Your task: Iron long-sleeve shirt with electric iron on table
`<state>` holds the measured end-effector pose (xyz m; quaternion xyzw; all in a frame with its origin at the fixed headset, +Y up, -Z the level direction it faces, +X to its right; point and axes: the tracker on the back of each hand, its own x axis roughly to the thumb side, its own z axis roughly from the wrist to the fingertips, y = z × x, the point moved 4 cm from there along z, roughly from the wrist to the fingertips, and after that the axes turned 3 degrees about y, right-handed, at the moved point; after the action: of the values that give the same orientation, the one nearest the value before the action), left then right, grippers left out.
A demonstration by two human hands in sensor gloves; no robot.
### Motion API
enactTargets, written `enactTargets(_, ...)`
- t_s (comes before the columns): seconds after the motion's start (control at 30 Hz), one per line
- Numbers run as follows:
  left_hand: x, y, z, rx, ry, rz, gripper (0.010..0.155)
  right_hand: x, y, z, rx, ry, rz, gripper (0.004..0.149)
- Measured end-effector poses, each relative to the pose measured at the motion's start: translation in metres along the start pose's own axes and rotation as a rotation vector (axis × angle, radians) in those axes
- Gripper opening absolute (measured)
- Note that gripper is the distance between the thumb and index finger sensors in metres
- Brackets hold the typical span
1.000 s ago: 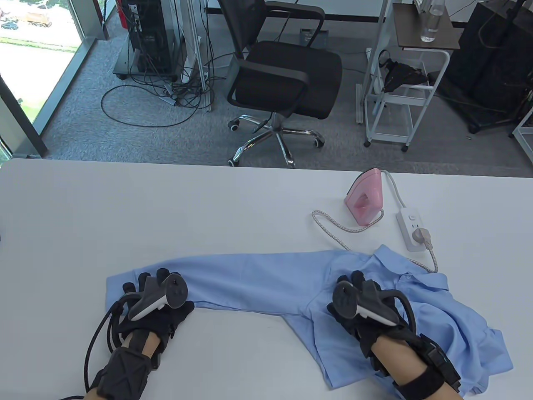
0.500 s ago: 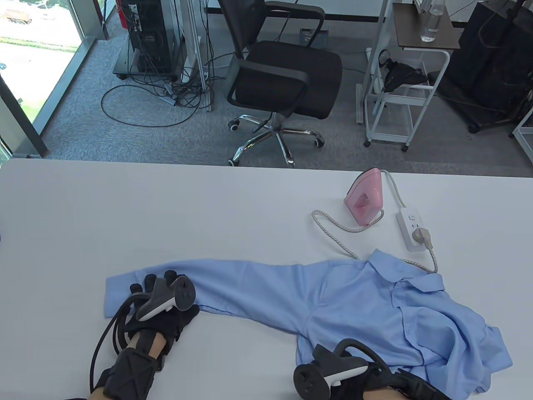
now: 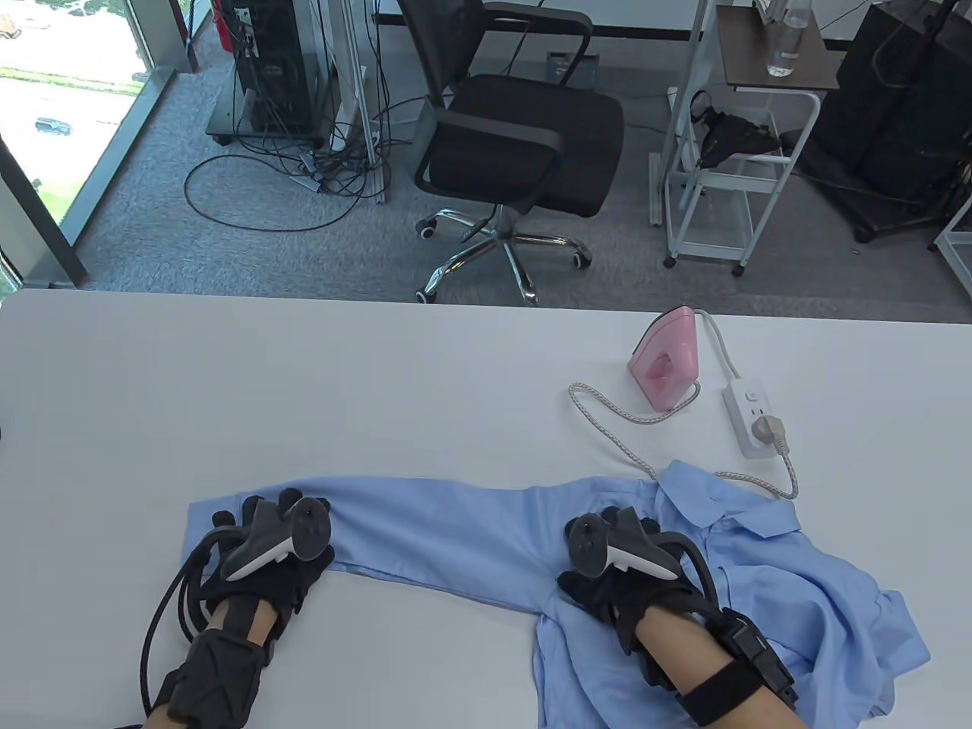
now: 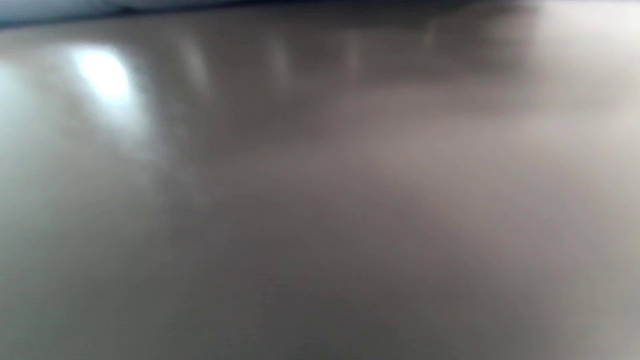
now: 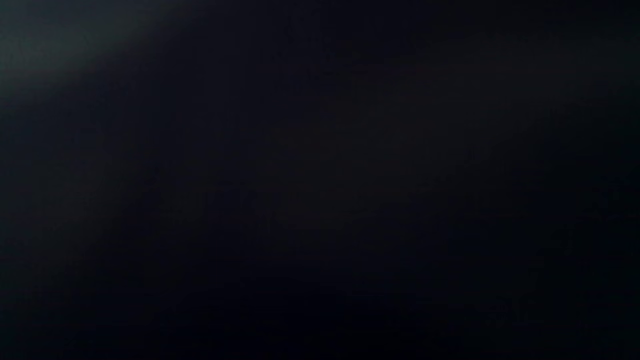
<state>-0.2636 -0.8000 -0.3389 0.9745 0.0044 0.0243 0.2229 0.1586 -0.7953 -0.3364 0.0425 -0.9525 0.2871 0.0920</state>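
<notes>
A light blue long-sleeve shirt (image 3: 471, 531) lies on the white table (image 3: 304, 380), one sleeve stretched out to the left, the body crumpled at the right. My left hand (image 3: 258, 524) rests flat on the sleeve's cuff end, fingers spread. My right hand (image 3: 615, 539) rests flat on the shirt near the shoulder, fingers spread. A pink electric iron (image 3: 666, 358) stands on its heel at the back right, untouched. The left wrist view is a grey blur and the right wrist view is dark; neither shows a hand.
A white power strip (image 3: 752, 418) with the iron's plug lies right of the iron. The iron's braided cord (image 3: 607, 418) loops across the table to the shirt collar. An office chair (image 3: 509, 137) and a white cart (image 3: 729, 152) stand beyond the table's far edge.
My right hand drew back to the table's near edge, then returned onto the shirt's shoulder, a little left of before. The shirt shifted slightly left. My left hand stayed on the cuff.
</notes>
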Motion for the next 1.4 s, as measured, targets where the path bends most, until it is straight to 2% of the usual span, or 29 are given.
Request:
enactTargets(0.03, -0.001, 0.000, 0.000, -0.004, 0.001, -0.014, 0.075, -0.003, 0.001, 0.001, -0.066, -0.010, 0.021, 0.074)
enactTargets(0.07, -0.001, 0.001, -0.001, -0.022, -0.002, -0.031, 0.075, -0.007, -0.002, 0.002, -0.078, -0.010, 0.042, 0.075)
enactTargets(0.13, 0.002, 0.005, -0.002, -0.040, 0.002, -0.040, 0.077, -0.011, -0.011, -0.001, -0.012, -0.023, 0.067, 0.074)
enactTargets(0.2, 0.012, 0.008, -0.004, -0.045, 0.031, -0.017, 0.079, -0.021, -0.015, -0.006, -0.003, -0.024, 0.078, 0.075)
enactTargets(0.27, 0.027, 0.010, -0.006, -0.051, 0.083, -0.001, 0.079, -0.036, -0.021, -0.013, 0.058, -0.040, 0.097, 0.075)
enactTargets(0.43, 0.074, 0.018, -0.011, -0.091, 0.203, -0.002, 0.084, -0.087, -0.037, -0.035, 0.110, -0.098, 0.154, 0.078)
enactTargets(0.6, 0.106, 0.025, -0.015, -0.121, 0.212, 0.030, 0.086, -0.117, -0.047, -0.046, 0.085, -0.127, 0.211, 0.079)
enactTargets(0.77, 0.116, 0.026, -0.024, -0.102, 0.216, 0.017, 0.089, -0.134, -0.045, -0.042, 0.076, -0.152, 0.233, 0.082)
enactTargets(0.9, 0.120, 0.023, -0.027, -0.079, 0.253, 0.042, 0.090, -0.139, -0.047, -0.036, 0.068, -0.122, 0.279, 0.083)
enactTargets(1.0, 0.107, -0.004, -0.034, 0.017, 0.275, -0.077, 0.090, -0.137, -0.043, -0.043, 0.082, -0.118, 0.245, 0.084)
enactTargets(1.07, 0.090, -0.029, -0.040, 0.147, 0.268, -0.176, 0.087, -0.132, -0.034, -0.052, 0.115, -0.092, 0.243, 0.087)
enactTargets(1.1, 0.078, -0.041, -0.042, 0.216, 0.255, -0.224, 0.086, -0.128, -0.023, -0.061, 0.099, -0.053, 0.269, 0.087)
enactTargets(1.13, 0.065, -0.049, -0.043, 0.272, 0.239, -0.256, 0.084, -0.122, -0.006, -0.071, 0.050, -0.012, 0.291, 0.087)
enactTargets(1.2, 0.048, -0.049, -0.039, 0.303, 0.215, -0.268, 0.082, -0.114, 0.027, -0.087, -0.057, 0.068, 0.333, 0.087)
enactTargets(1.23, 0.044, -0.045, -0.035, 0.286, 0.221, -0.261, 0.082, -0.111, 0.042, -0.093, -0.113, 0.107, 0.364, 0.087)
enactTargets(1.27, 0.042, -0.034, -0.027, 0.220, 0.250, -0.243, 0.080, -0.108, 0.066, -0.100, -0.219, 0.170, 0.419, 0.086)
enactTargets(1.3, 0.043, -0.019, -0.019, 0.102, 0.277, -0.203, 0.079, -0.106, 0.090, -0.106, -0.336, 0.227, 0.490, 0.087)
enactTargets(1.33, 0.044, -0.009, -0.014, 0.018, 0.285, -0.168, 0.079, -0.106, 0.105, -0.109, -0.412, 0.257, 0.530, 0.088)
enactTargets(1.37, 0.042, 0.009, -0.007, -0.122, 0.267, -0.089, 0.080, -0.108, 0.128, -0.111, -0.553, 0.302, 0.597, 0.087)
enactTargets(1.4, 0.040, 0.018, -0.003, -0.189, 0.236, -0.037, 0.082, -0.110, 0.146, -0.111, -0.669, 0.349, 0.662, 0.087)
